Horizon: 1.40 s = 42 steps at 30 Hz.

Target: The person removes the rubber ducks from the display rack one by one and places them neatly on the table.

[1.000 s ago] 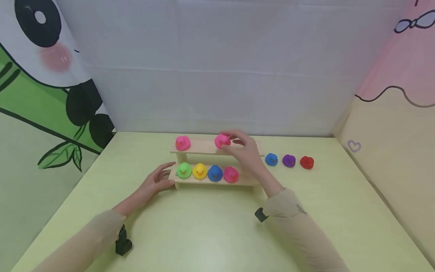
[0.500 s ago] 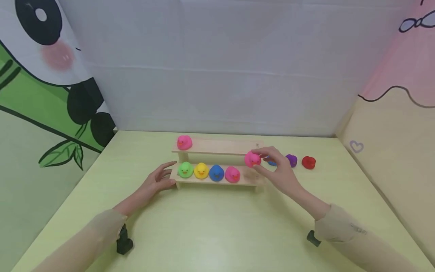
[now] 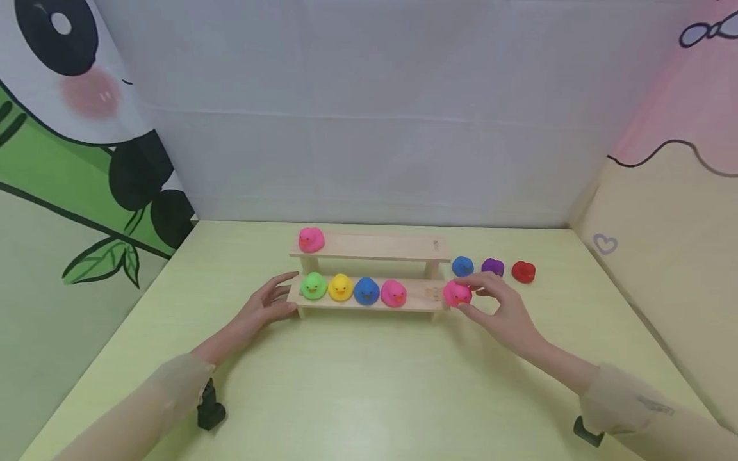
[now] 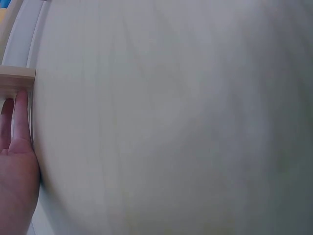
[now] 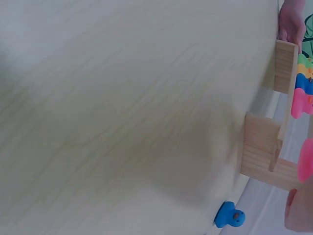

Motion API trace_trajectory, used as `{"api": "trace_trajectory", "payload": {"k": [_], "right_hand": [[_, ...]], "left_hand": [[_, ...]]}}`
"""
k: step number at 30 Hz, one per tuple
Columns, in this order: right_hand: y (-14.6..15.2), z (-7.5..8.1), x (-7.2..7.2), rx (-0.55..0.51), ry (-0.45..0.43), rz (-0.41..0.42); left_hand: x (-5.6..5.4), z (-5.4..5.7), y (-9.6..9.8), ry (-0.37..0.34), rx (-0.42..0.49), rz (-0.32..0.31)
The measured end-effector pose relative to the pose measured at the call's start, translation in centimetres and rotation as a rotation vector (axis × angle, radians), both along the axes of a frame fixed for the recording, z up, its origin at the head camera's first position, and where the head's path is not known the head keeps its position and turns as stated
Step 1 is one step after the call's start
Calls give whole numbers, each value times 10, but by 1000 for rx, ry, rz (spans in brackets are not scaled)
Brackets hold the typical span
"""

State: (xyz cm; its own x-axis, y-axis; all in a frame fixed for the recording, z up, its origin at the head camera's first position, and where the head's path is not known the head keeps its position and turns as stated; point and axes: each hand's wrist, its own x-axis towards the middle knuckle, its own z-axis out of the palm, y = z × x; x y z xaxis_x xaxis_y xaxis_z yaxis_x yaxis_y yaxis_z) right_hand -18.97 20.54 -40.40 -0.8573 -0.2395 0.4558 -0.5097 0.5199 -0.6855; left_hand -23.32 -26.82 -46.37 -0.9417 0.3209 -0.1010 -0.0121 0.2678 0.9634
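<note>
My right hand (image 3: 504, 315) pinches a pink rubber duck (image 3: 454, 294) between thumb and fingers, just off the right end of a two-step wooden stand (image 3: 380, 247). My left hand (image 3: 262, 307) rests against the stand's left end, its straight fingers (image 4: 21, 115) touching the wood in the left wrist view. On the lower step sit a green duck (image 3: 313, 286), a yellow duck (image 3: 340, 288), a blue duck (image 3: 366, 291) and another pink duck (image 3: 394, 294), side by side. One more pink duck (image 3: 311, 239) sits at the upper step's left end.
Right of the stand, a second blue duck (image 3: 462, 266), a purple duck (image 3: 492, 266) and a red duck (image 3: 523, 272) stand in a row on the pale table (image 3: 357, 384). A white sheet (image 3: 369, 128) hangs behind, with painted panels at both sides.
My right hand has lifted the pink duck off the upper step and carried it right and toward me, past the stand's right end. The left hand has stayed in place.
</note>
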Motion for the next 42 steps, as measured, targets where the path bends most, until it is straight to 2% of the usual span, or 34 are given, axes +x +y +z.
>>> {"api": "trace_trajectory", "payload": {"k": [6,16,26,33,42], "right_hand": [[15,-12,2,75,7,-45],[31,-31,-9,175,-35,-91],[32,-41,-21,193,-153,-96],[34,-45,-26,219,-172,-102],[39,-42,-33,258,-189,-92]], "left_hand": [[-1,-1,0,-4,-11,5],[1,1,-2,2,10,0],[2,0,0,-3,12,7],[1,2,1,4,-2,2],[2,4,1,6,3,-4]]}}
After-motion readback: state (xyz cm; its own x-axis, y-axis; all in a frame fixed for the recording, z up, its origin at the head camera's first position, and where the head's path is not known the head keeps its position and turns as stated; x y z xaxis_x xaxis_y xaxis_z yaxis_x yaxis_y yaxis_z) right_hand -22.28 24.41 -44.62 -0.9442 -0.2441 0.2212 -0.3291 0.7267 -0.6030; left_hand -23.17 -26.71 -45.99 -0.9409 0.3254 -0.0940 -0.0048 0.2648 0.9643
